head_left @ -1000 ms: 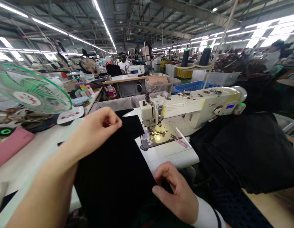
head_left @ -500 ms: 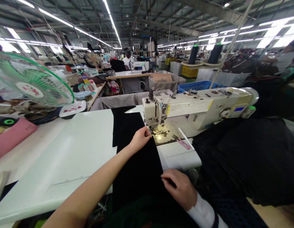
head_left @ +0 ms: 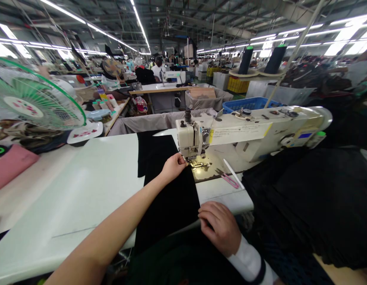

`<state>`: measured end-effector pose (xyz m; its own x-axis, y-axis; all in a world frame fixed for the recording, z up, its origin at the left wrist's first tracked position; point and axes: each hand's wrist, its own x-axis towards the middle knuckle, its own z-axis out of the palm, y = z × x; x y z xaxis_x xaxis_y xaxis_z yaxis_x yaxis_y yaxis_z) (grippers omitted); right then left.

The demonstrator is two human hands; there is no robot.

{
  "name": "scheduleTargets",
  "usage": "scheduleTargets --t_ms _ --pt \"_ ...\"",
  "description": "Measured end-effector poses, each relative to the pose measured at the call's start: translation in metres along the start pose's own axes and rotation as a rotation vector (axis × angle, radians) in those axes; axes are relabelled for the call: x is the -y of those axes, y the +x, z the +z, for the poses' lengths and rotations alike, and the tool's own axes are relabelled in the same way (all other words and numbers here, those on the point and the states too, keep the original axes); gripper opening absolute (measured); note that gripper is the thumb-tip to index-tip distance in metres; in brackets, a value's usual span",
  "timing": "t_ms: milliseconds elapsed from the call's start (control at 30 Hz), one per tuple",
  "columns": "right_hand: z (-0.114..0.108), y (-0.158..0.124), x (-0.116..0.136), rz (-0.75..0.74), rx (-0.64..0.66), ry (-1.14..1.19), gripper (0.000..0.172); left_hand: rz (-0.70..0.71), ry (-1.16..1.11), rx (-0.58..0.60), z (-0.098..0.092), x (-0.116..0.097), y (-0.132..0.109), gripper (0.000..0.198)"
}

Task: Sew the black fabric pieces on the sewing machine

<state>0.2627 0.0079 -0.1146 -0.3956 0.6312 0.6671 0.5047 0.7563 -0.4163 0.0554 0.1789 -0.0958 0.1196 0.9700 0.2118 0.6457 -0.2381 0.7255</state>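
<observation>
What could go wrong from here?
1. The left hand has its fingertips right beside the needle area of the sewing machine; a start now might catch them.
2. The black cloth runs past the table's front edge, so its weight could pull it askew.
3. Pink-handled snips lie loose near the needle area; shifting cloth might snag on them.

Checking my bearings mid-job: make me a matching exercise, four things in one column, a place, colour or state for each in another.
Column one
1. left hand
2. right hand
3. snips
4. basket

Column two
A. blue, beyond the sewing machine
B. at the end of a white sleeve
C. pink-handled, beside a white stick
D. over the black cloth panel, forearm bare

Pairs: 1-D; 2-B; 3-C; 4-A
</observation>
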Motion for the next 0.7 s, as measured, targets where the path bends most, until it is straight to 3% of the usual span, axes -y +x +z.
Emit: scheduleTargets --t_ms 200,333,433,500,533,600,700 --pt "0.0 0.0 0.0 -0.007 -0.019 -0.01 0.02 0.017 0.082 -0.011 0.0 0.0 0.002 0.02" --pt "-0.003 -0.002 0.0 -0.053 0.004 -0.015 0.028 0.049 0.196 -0.039 -0.004 -0.018 -0.006 0.01" --pt "-0.007 -0.003 0.0 -0.094 0.011 -0.025 0.035 0.081 0.292 -0.066 -0.008 -0.044 -0.043 0.01" --pt "-0.009 -0.003 -0.001 -0.103 0.015 -0.023 0.037 0.189 0.327 0.051 -0.011 -0.059 -0.081 0.006" --pt "-0.009 -0.002 -0.001 -0.095 0.02 -0.02 0.036 0.298 0.343 0.167 -0.012 -0.064 -0.1 0.006" --pt "-0.009 0.002 -0.004 -0.069 0.038 -0.021 0.035 0.486 0.365 0.314 -0.014 -0.066 -0.131 0.016" --pt "-0.006 0.013 -0.012 -0.055 0.069 -0.036 0.033 0.67 0.431 0.337 -0.016 -0.055 -0.147 0.032"
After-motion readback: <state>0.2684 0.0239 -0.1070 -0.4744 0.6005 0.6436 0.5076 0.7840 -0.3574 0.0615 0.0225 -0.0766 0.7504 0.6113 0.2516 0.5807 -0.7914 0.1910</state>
